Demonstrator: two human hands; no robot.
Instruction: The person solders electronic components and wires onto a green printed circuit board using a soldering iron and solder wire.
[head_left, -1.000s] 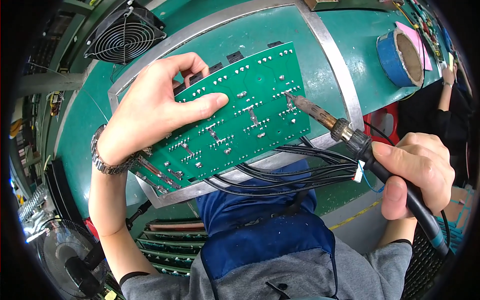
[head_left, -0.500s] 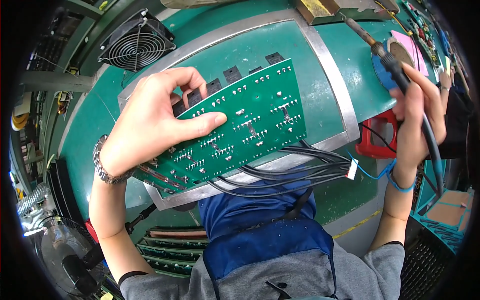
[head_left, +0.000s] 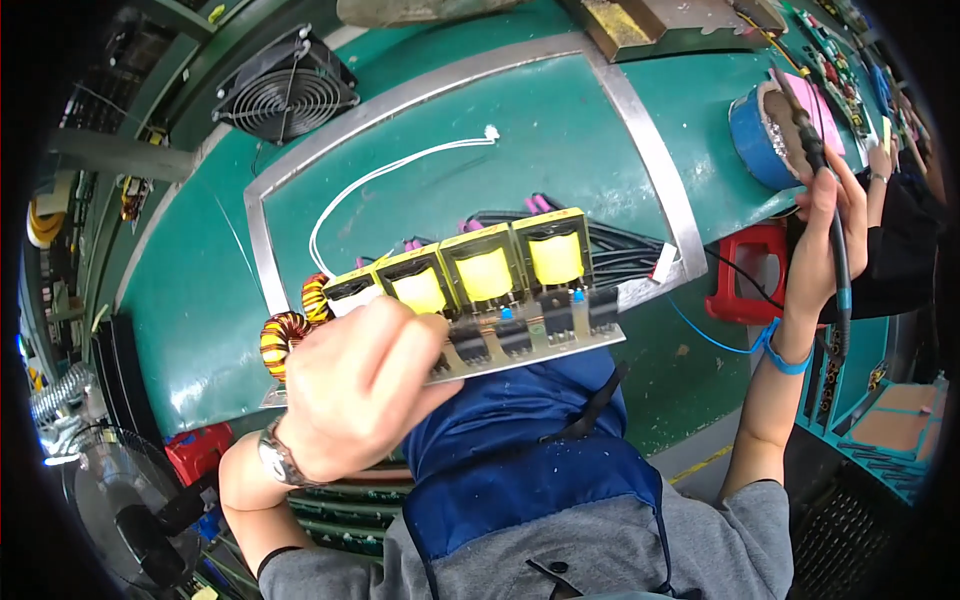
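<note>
My left hand (head_left: 360,385) is closed on the near left part of a circuit board (head_left: 540,357), which is tilted so its component side shows. Along the board stands a row of several yellow-and-black transformers (head_left: 485,275). Copper-wound ring coils (head_left: 285,340) sit at its left end. Black wires (head_left: 625,245) run behind it to a white connector (head_left: 663,262), and a thin white cable (head_left: 370,177) loops onto the bench. At the right, my right hand (head_left: 822,225) grips a soldering iron (head_left: 812,148), its tip beside a blue round tub (head_left: 752,140).
A metal frame (head_left: 640,125) lies on the green bench (head_left: 560,120). A black fan (head_left: 290,95) stands far left, a metal box (head_left: 670,30) at the back. Red stools (head_left: 748,275) stand beside the bench. Another person's hand (head_left: 880,160) shows at far right.
The board has turned over from its soldered underside to its component side, and my left hand has come nearer me. The soldering iron has shifted slightly, its tip now over the blue tub.
</note>
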